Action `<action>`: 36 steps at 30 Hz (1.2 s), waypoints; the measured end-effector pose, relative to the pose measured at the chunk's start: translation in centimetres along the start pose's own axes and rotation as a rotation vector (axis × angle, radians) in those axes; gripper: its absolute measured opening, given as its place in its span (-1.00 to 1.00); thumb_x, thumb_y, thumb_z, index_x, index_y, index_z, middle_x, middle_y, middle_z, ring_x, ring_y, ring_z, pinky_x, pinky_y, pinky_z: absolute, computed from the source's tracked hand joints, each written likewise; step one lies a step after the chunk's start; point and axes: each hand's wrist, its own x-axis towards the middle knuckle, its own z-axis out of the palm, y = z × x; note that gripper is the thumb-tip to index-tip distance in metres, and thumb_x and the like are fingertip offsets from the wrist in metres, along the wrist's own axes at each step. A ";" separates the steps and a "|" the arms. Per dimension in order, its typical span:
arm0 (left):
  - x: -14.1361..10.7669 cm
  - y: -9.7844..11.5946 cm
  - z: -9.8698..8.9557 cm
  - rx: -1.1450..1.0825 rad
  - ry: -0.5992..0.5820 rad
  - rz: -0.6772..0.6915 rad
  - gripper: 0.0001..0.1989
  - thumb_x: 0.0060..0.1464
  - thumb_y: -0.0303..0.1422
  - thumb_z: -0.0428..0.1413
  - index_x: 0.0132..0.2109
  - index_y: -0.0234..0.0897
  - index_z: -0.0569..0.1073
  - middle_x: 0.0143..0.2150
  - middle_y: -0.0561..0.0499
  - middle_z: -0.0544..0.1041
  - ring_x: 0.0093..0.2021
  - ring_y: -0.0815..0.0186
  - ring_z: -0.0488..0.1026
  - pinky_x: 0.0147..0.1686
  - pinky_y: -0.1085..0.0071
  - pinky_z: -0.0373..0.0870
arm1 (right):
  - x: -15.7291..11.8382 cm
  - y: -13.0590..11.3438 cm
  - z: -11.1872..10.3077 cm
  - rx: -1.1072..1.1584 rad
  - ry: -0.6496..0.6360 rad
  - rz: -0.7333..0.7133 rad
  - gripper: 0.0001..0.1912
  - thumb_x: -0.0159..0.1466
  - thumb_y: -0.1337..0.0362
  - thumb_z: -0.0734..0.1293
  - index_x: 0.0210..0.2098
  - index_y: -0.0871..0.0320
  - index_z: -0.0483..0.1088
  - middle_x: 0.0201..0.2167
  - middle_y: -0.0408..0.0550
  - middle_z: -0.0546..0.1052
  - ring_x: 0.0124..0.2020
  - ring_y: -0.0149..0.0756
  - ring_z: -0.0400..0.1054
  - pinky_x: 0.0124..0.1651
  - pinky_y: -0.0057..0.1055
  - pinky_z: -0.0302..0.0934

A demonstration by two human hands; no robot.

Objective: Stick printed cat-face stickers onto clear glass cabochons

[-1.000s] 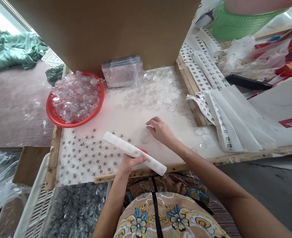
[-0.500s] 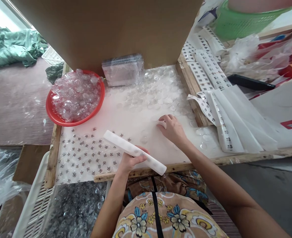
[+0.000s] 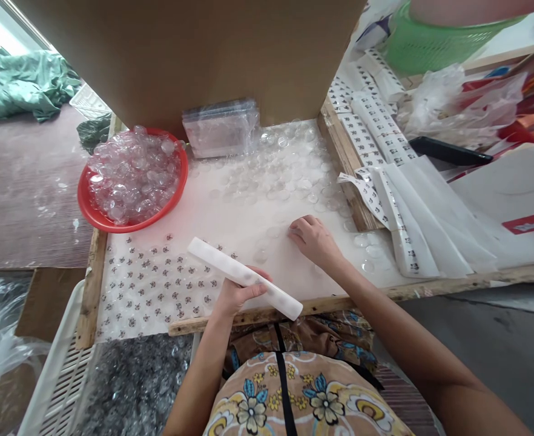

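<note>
A white folded strip [image 3: 207, 257], long and flat with faint dark spots showing through, lies diagonally in my left hand [image 3: 242, 292], thumb on top and fingers beneath. My right hand [image 3: 315, 242] is closed, its fingertips bent together low over the white work surface [image 3: 230, 224]. Whatever is in its fingertips cannot be made out. Clear round discs [image 3: 273, 232] lie just left of those fingers, and more clear discs [image 3: 289, 166] are scattered toward the back. To the left of the strip, rows of discs with small dark animal-face prints [image 3: 158, 284] cover the surface.
A red basin [image 3: 133, 227] heaped with clear discs [image 3: 135, 172] stands at the left. Plastic-wrapped flat packs [image 3: 221, 130] lean on a large cardboard box [image 3: 203, 54]. Wooden strips [image 3: 344, 163] edge the surface. Printed sticker strips [image 3: 380, 130] and white sheets [image 3: 435, 218] lie at the right.
My right hand's fingers have drawn closer together, lower to the surface; the pale disc seen between them is no longer visible. My left hand keeps its hold on the strip. The view has shifted slightly.
</note>
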 end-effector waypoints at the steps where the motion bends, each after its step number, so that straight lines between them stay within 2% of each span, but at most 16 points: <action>1: 0.0 0.0 0.0 0.003 0.005 0.008 -0.72 -0.16 -0.28 0.37 -0.27 -0.31 0.61 -0.33 -0.07 0.62 -0.30 0.18 0.50 -0.27 0.31 0.41 | 0.0 0.0 -0.1 0.019 0.001 0.016 -0.89 0.29 0.32 0.22 -0.23 0.14 0.37 -0.22 0.08 0.46 -0.20 -0.12 0.34 -0.15 -0.25 0.22; 6: -0.1 -0.3 -0.3 -0.003 -0.014 0.019 -0.74 -0.13 -0.30 0.35 -0.25 -0.31 0.60 -0.33 -0.07 0.61 -0.30 0.17 0.51 -0.27 0.31 0.42 | 0.5 -0.1 -0.4 0.185 -0.033 0.160 -0.82 0.27 0.35 0.21 -0.14 0.15 0.38 -0.35 -0.04 0.51 -0.37 -0.26 0.38 -0.25 -0.34 0.23; 9: -0.2 -0.5 -0.4 -0.002 -0.007 0.017 -0.74 -0.13 -0.29 0.35 -0.25 -0.31 0.60 -0.33 -0.07 0.61 -0.30 0.17 0.51 -0.27 0.30 0.42 | 0.6 -0.3 -0.6 0.108 -0.005 0.167 -0.85 0.25 0.31 0.28 -0.19 0.15 0.42 -0.26 0.02 0.50 -0.30 -0.20 0.38 -0.23 -0.30 0.25; 11: -0.2 -0.5 -0.3 0.007 0.000 0.014 -0.73 -0.13 -0.29 0.36 -0.25 -0.31 0.60 -0.32 -0.07 0.61 -0.30 0.16 0.51 -0.26 0.29 0.43 | 0.5 -1.2 -0.6 0.008 0.057 0.104 -0.85 0.25 0.25 0.31 -0.21 0.14 0.44 -0.19 0.08 0.46 -0.19 -0.11 0.36 -0.18 -0.24 0.25; 13: -0.2 -0.5 -0.3 0.007 -0.008 0.008 -0.73 -0.13 -0.29 0.35 -0.24 -0.31 0.60 -0.32 -0.08 0.61 -0.30 0.15 0.52 -0.26 0.28 0.43 | 0.1 -2.8 -0.3 -0.018 0.055 -0.011 -0.85 0.26 0.23 0.33 -0.19 0.13 0.45 -0.18 0.09 0.45 -0.13 -0.08 0.33 -0.12 -0.21 0.25; 16: -0.1 -0.4 -0.2 0.000 -0.011 0.009 -0.72 -0.13 -0.28 0.35 -0.23 -0.31 0.61 -0.30 -0.09 0.62 -0.29 0.14 0.52 -0.26 0.28 0.43 | -0.9 -5.7 0.9 0.019 -0.120 -0.203 -0.87 0.27 0.30 0.34 -0.17 0.12 0.44 -0.17 0.05 0.45 -0.15 -0.15 0.32 -0.15 -0.28 0.26; 19: -0.2 -0.3 -0.2 0.002 0.002 0.028 -0.70 -0.14 -0.26 0.36 -0.23 -0.31 0.61 -0.27 -0.10 0.63 -0.26 0.14 0.52 -0.27 0.30 0.44 | -2.2 -7.1 2.1 -0.015 -0.247 -0.253 -0.86 0.27 0.39 0.31 -0.17 0.14 0.43 -0.18 0.04 0.43 -0.19 -0.19 0.31 -0.22 -0.34 0.25; 24: -0.2 -0.2 -0.2 0.005 -0.016 0.027 -0.72 -0.13 -0.29 0.35 -0.23 -0.31 0.61 -0.28 -0.09 0.63 -0.28 0.17 0.51 -0.28 0.33 0.43 | -3.5 -5.3 2.2 -0.006 -0.214 -0.237 -0.86 0.28 0.41 0.27 -0.15 0.18 0.37 -0.19 0.06 0.40 -0.22 -0.21 0.31 -0.19 -0.33 0.25; 28: -0.1 -0.2 -0.1 -0.010 -0.042 0.014 -0.72 -0.12 -0.30 0.35 -0.21 -0.31 0.60 -0.30 -0.09 0.63 -0.29 0.16 0.52 -0.27 0.31 0.43 | -2.9 -3.8 1.4 -0.043 -0.129 -0.119 -0.83 0.33 0.41 0.20 -0.10 0.18 0.34 -0.22 0.06 0.42 -0.24 -0.19 0.33 -0.21 -0.32 0.24; 30: -0.1 -0.2 -0.1 0.000 -0.038 0.011 -0.72 -0.12 -0.29 0.35 -0.22 -0.31 0.60 -0.30 -0.10 0.63 -0.28 0.14 0.52 -0.27 0.30 0.43 | -2.7 -3.8 1.1 -0.067 -0.113 -0.104 -0.85 0.34 0.38 0.19 -0.11 0.17 0.34 -0.22 0.07 0.43 -0.23 -0.17 0.33 -0.23 -0.31 0.24; 33: -0.3 -0.1 -0.1 0.012 -0.017 0.015 -0.71 -0.12 -0.27 0.35 -0.23 -0.31 0.60 -0.28 -0.10 0.62 -0.28 0.15 0.52 -0.27 0.29 0.43 | -2.7 -4.2 1.2 -0.077 -0.109 -0.155 -0.85 0.33 0.30 0.25 -0.11 0.16 0.34 -0.18 0.09 0.43 -0.16 -0.11 0.32 -0.18 -0.28 0.24; 36: -0.3 -0.1 -0.1 0.009 -0.014 0.016 -0.70 -0.13 -0.26 0.35 -0.22 -0.31 0.61 -0.31 -0.09 0.62 -0.30 0.15 0.52 -0.27 0.29 0.43 | -2.9 -4.3 1.4 -0.072 -0.130 -0.181 -0.85 0.30 0.33 0.28 -0.12 0.15 0.34 -0.16 0.11 0.43 -0.13 -0.08 0.31 -0.13 -0.24 0.25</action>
